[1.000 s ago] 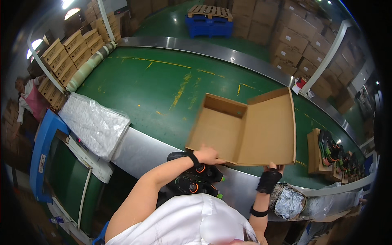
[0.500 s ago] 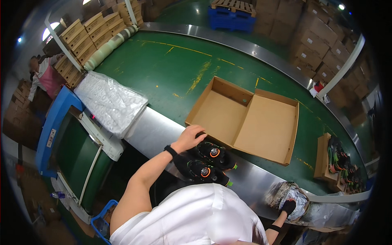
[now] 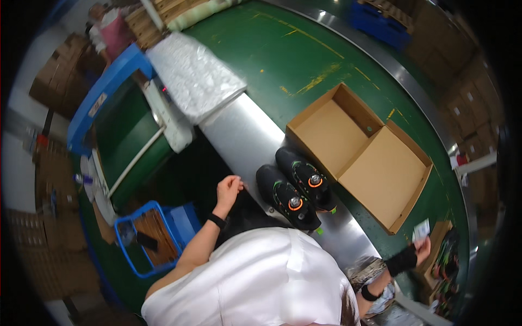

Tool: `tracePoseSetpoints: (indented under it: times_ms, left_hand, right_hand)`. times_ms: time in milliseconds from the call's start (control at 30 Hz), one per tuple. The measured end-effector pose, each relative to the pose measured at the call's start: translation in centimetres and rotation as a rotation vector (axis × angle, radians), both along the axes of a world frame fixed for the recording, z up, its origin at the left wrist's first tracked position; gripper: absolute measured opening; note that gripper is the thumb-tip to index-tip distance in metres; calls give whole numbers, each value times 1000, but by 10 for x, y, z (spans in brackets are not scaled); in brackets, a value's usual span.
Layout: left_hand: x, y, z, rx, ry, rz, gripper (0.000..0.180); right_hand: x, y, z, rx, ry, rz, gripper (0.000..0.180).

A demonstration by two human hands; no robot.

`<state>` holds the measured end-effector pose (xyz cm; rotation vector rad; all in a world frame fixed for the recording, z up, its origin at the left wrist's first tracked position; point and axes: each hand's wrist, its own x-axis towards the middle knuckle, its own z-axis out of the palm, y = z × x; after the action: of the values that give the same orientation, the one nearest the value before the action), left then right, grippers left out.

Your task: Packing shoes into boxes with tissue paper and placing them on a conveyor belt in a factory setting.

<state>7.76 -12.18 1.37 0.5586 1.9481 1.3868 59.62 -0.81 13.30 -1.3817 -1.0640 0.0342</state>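
A pair of black shoes with green trim and orange rings, a near shoe point(image 3: 281, 196) and a far shoe point(image 3: 305, 176), lies side by side on the steel table edge in front of me. My left hand point(image 3: 229, 190) hovers left of the near shoe, apart from it, with fingers curled together and nothing visible in them. Out to the right, my right hand point(image 3: 417, 254), in a black fingerless covering, pinches a small white packet point(image 3: 420, 231). Beyond the shoes stands an open brown cardboard box point(image 3: 375, 163), its lid part folded out flat.
A stack of clear plastic bags point(image 3: 196, 73) lies at the far left of the steel ledge point(image 3: 239, 130). A blue-framed machine point(image 3: 81, 125) and a blue crate point(image 3: 179, 217) are left. More shoes point(image 3: 447, 255) sit at right. A person point(image 3: 111, 32) stands at far left.
My left hand has left the shoes and box edge and drawn back left. My right hand has risen from the silvery bag with a small white packet. The view has turned.
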Motion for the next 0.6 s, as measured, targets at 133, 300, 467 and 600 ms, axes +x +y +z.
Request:
tracePoseSetpoints:
  times_ms: [133, 300, 467, 600]
  left_hand:
    - [0, -11, 29, 117, 69, -34, 16]
    - [-59, 1, 36, 114, 11, 1, 17]
    - [-157, 81, 46, 218, 98, 46, 19]
    - [-270, 168, 24, 128, 521, 71, 23]
  right_hand:
    - [-105, 81, -7, -175, 182, 354, 27]
    - [-207, 125, -24, -319, 487, 612, 27]
    - [-235, 135, -42, -521, 543, 669, 26]
    - [-259, 140, -45, -642, 405, 585, 21]
